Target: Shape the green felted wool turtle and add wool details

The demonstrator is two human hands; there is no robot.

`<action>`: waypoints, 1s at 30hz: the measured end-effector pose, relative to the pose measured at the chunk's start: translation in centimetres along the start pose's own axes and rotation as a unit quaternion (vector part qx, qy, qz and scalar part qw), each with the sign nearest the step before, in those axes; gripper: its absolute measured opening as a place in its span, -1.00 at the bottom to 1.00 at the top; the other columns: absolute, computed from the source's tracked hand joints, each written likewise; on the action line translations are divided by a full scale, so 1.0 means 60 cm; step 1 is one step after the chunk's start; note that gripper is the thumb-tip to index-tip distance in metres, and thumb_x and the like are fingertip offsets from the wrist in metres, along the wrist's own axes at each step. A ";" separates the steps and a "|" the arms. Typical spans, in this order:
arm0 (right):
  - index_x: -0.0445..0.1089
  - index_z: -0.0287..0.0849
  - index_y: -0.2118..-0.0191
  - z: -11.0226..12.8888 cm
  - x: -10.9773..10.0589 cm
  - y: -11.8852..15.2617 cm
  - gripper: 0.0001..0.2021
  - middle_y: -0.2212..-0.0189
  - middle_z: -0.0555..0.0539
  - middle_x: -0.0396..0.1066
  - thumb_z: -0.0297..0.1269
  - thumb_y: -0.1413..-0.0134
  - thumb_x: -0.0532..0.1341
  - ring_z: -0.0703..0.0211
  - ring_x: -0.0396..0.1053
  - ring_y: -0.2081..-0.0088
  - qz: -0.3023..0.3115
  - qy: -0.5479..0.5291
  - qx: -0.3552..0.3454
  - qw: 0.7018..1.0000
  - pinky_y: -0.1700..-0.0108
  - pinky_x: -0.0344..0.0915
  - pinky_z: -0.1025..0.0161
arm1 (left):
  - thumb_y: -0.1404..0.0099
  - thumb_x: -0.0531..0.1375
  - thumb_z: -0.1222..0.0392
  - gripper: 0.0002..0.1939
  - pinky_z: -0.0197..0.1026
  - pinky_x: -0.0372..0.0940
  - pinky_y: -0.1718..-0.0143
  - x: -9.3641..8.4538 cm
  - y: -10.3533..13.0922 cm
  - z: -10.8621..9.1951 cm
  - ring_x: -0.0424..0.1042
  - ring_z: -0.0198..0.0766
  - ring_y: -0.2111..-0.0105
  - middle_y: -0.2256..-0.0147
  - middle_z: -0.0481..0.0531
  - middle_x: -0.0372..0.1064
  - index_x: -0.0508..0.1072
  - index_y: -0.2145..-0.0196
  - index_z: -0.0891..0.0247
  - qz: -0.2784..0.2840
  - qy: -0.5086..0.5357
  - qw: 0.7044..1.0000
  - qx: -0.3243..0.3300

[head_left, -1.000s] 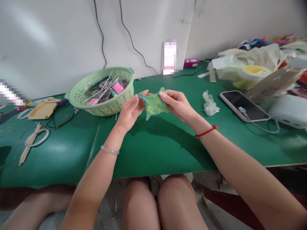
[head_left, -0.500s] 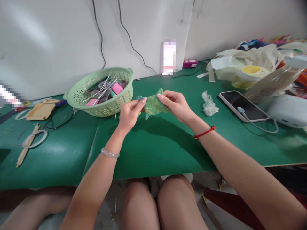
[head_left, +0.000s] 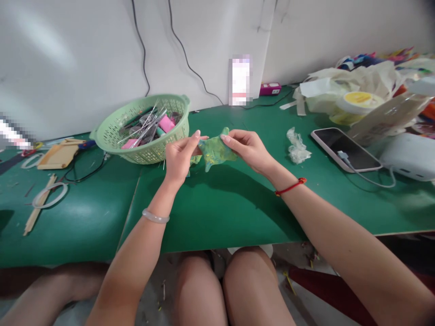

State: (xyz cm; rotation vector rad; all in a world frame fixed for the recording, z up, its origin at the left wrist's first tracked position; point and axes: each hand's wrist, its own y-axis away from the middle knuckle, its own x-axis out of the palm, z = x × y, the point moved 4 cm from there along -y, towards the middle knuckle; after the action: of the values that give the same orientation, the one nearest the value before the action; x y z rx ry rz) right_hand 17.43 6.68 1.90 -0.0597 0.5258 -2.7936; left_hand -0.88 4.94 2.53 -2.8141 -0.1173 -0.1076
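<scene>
A small green cloth piece (head_left: 219,151), mottled with yellow and blue and with pointed corners, hangs stretched above the green table. My right hand (head_left: 249,149) pinches its upper right corner between thumb and fingers. At its left edge is my left hand (head_left: 181,156), closed with the thumb raised and the fingertips partly behind the cloth. More of the same green material (head_left: 195,160) shows just under the left fingers; whether it is joined to the main piece I cannot tell. A light green basket (head_left: 146,157) holding metal rods and pink pieces stands just beyond my left hand.
Crumpled clear plastic (head_left: 298,147), a phone (head_left: 350,149) with a cable and a white box (head_left: 409,156) lie to the right. Behind them sit a tub (head_left: 360,106) and piled bags. On the left are a white ring (head_left: 50,195), a wooden strip (head_left: 39,208) and a tan tray (head_left: 57,156).
My left hand has shifted slightly left, and its thumb has lifted off the front of the cloth. More green material now shows below that hand. My right hand keeps its pinch.
</scene>
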 end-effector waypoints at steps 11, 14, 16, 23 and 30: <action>0.45 -0.14 0.45 -0.022 0.001 -0.002 -0.44 0.52 0.05 0.30 0.29 0.17 0.52 0.26 0.26 0.43 0.027 -0.122 0.103 0.987 0.36 0.26 0.28 | -0.11 0.48 -0.28 -0.43 -0.12 0.57 0.12 -0.008 -0.011 0.006 0.67 -0.10 0.16 0.12 0.10 0.69 0.70 0.04 0.12 0.159 0.029 0.985 -0.060; 0.48 -0.15 0.39 -0.022 0.003 0.001 -0.46 0.45 -0.01 0.43 0.26 0.13 0.52 0.21 0.38 0.37 0.043 -0.147 0.131 0.980 0.33 0.36 0.27 | 0.04 0.60 -0.08 -0.43 -0.10 0.61 0.15 -0.014 -0.012 0.013 0.67 -0.13 0.24 0.28 0.00 0.68 0.71 0.07 0.11 0.190 0.016 0.979 -0.078; 0.48 -0.16 0.35 -0.024 0.002 0.002 -0.47 0.43 -0.02 0.45 0.26 0.06 0.49 0.24 0.38 0.39 0.043 -0.148 0.138 0.978 0.38 0.34 0.29 | 0.04 0.60 -0.05 -0.46 -0.06 0.62 0.16 -0.018 -0.013 0.020 0.66 -0.13 0.26 0.30 0.00 0.67 0.72 0.09 0.14 0.174 0.016 0.981 -0.084; 0.48 -0.18 0.31 -0.042 -0.002 -0.002 -0.46 0.55 0.09 0.37 0.15 0.22 0.59 0.33 0.32 0.51 0.020 -0.125 0.145 0.981 0.39 0.31 0.28 | 0.06 0.61 -0.02 -0.28 -0.07 0.59 0.08 -0.027 -0.022 0.027 0.62 -0.01 0.00 0.02 0.14 0.64 0.63 -0.08 0.15 0.132 0.032 0.985 -0.103; 0.46 -0.17 0.42 -0.053 -0.006 0.000 -0.48 0.59 0.09 0.34 0.20 0.18 0.55 0.34 0.27 0.51 0.027 -0.057 0.154 0.986 0.41 0.22 0.29 | 0.05 0.54 -0.27 -0.38 -0.13 0.56 0.18 -0.031 -0.021 0.041 0.63 -0.12 0.17 0.22 0.16 0.67 0.70 0.22 0.31 0.118 -0.024 0.980 -0.160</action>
State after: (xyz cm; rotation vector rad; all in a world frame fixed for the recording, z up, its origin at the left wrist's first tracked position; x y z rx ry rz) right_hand 17.48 7.89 -1.08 -0.1359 0.0627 -2.7621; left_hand -2.69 6.79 0.46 -3.1255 0.2466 -0.0019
